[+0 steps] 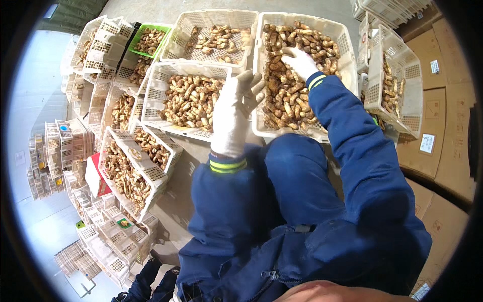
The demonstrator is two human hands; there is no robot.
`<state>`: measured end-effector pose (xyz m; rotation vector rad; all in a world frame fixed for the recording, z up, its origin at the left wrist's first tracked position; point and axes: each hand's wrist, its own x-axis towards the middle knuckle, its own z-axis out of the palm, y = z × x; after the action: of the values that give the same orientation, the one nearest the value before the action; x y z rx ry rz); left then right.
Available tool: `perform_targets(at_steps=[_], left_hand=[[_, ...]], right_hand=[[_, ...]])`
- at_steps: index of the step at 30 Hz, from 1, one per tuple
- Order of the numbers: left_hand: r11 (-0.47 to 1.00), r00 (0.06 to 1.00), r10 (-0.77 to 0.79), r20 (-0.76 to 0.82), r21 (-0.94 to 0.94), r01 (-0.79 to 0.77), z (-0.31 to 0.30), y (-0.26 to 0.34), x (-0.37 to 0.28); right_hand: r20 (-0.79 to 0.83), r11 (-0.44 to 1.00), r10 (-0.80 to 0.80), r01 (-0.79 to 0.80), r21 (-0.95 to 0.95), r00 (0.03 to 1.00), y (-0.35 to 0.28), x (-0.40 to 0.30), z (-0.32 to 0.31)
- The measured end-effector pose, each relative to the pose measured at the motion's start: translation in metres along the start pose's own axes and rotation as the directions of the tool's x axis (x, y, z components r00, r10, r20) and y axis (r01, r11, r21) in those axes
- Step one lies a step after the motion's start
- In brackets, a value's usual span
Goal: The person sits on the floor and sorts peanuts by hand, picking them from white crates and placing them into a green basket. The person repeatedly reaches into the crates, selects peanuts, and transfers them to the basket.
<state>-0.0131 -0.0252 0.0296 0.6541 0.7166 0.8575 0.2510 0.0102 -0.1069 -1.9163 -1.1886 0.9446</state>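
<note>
My right hand (300,63), in a white knit glove, reaches into a large white plastic crate (349,56) filled with brown-capped mushrooms (288,100); its fingertips touch the mushrooms, and whether they grip one cannot be told. My left hand (245,92), gloved too, is raised by the near left corner of that crate, palm turned right and fingers apart, holding nothing. Left of it stands a white crate (153,94) heaped with paler mushrooms (192,100). Beyond that, another white crate (211,17) holds a looser scatter of mushrooms (219,37).
A green basket (134,48) of mushrooms rests on a crate at the upper left. Stacked mushroom crates (128,166) line the left side. At the right stand a tilted crate (413,87) and cardboard boxes (430,132). Another person's legs (151,279) show at the lower left.
</note>
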Motion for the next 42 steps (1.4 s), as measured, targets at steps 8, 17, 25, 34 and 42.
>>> perform_targets(at_steps=[8,17,25,34,42], left_hand=[[0.996,0.999,-0.033,-0.02,0.078,0.035,0.008,0.007,0.002],[1.0,0.999,0.021,-0.049,0.015,-0.02,0.01,0.004,-0.001],[0.998,0.998,0.018,-0.055,0.066,-0.014,0.007,0.006,0.002],[0.991,0.998,0.038,-0.055,0.127,-0.031,-0.005,-0.005,0.006],[0.952,0.961,-0.278,-0.005,0.131,0.276,-0.008,-0.023,0.012]], right_hand=[[0.082,0.829,0.017,0.032,-0.558,0.997,0.047,0.045,0.067],[0.093,0.917,0.115,-0.069,-0.393,0.989,0.042,0.009,0.009],[0.196,0.756,0.143,0.021,-0.654,0.97,0.025,0.045,0.061],[0.152,0.668,0.043,-0.141,0.731,0.987,0.029,-0.004,0.013],[0.242,0.451,-0.312,-0.082,0.889,0.919,-0.067,-0.088,-0.012]])
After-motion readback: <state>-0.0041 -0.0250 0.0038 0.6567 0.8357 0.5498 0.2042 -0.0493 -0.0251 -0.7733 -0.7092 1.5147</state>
